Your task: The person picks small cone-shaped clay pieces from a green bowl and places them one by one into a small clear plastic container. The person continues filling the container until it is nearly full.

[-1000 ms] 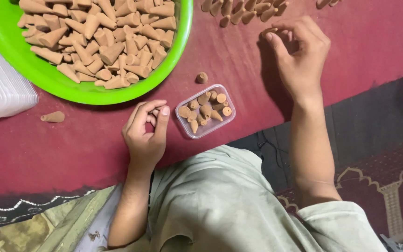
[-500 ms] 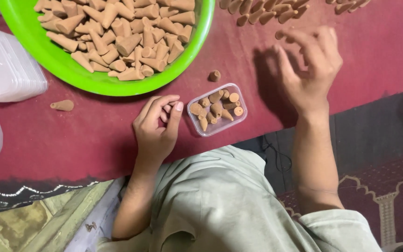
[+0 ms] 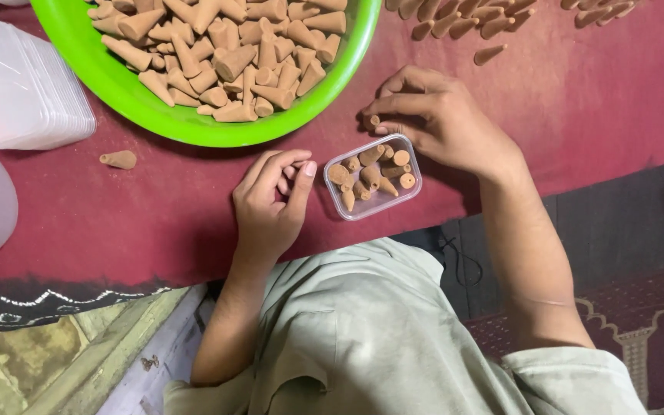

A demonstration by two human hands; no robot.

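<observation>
Spreading under both hands is the surface [image 3: 593, 100], covered in a dark red cloth. Above the left hand sits a big green bowl [image 3: 109, 84] heaped with tan cones [image 3: 224, 46], its rim just beyond the fingertips of both hands. Far out to the left of the left hand lies a stack of clear plastic lids [image 3: 17, 88]. More loose cones [image 3: 455, 23] lie in a row beyond the right hand, well apart from it. Between the two hands stands a small clear box [image 3: 373, 177], open at the top and partly filled with cones; the right hand's fingers reach just over its far edge. The right hand [image 3: 443, 123] is curled, its thumb and fingertips pinched on a single cone [image 3: 370, 121] held just above the box's far corner. The left hand [image 3: 270, 204] rests on the cloth just beside the box, fingers loosely bent inward and thumb stretched toward the box; whether it holds anything cannot be told. A lone cone [image 3: 119, 159] lies on the cloth well to the left of the left hand.
</observation>
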